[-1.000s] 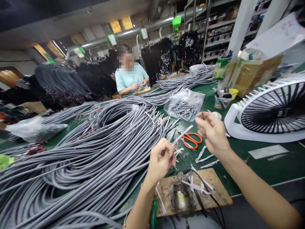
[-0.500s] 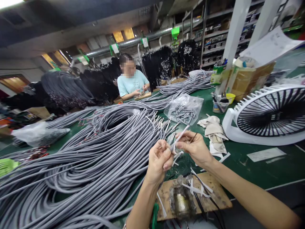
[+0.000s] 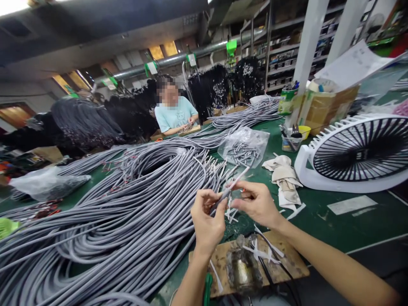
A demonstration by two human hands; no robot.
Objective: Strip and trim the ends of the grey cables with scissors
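Observation:
A grey cable (image 3: 219, 203) with a thin whitish end (image 3: 240, 177) pointing up and to the right is pinched between the thumb and fingers of my left hand (image 3: 208, 216). Close against that end is my right hand (image 3: 256, 203), its fingers bent and its thumb just below the cable. A small orange bit shows by the right fingers; what they grip is hidden. Below both hands lies a stained wooden board (image 3: 287, 259) carrying a metal block (image 3: 244, 270), black leads and white strips.
Long bundles of grey cable (image 3: 127, 221) cover the left side. Beyond my hands lies a clear bag (image 3: 244, 146) of short grey pieces. A cloth (image 3: 283, 178) and a white fan (image 3: 360, 153) are on the right. Across the table sits a co-worker (image 3: 175, 112).
My left hand has shifted slightly left and its grip now shows more grey cable. My right thumb has dropped away from the cable, and the view has turned a little.

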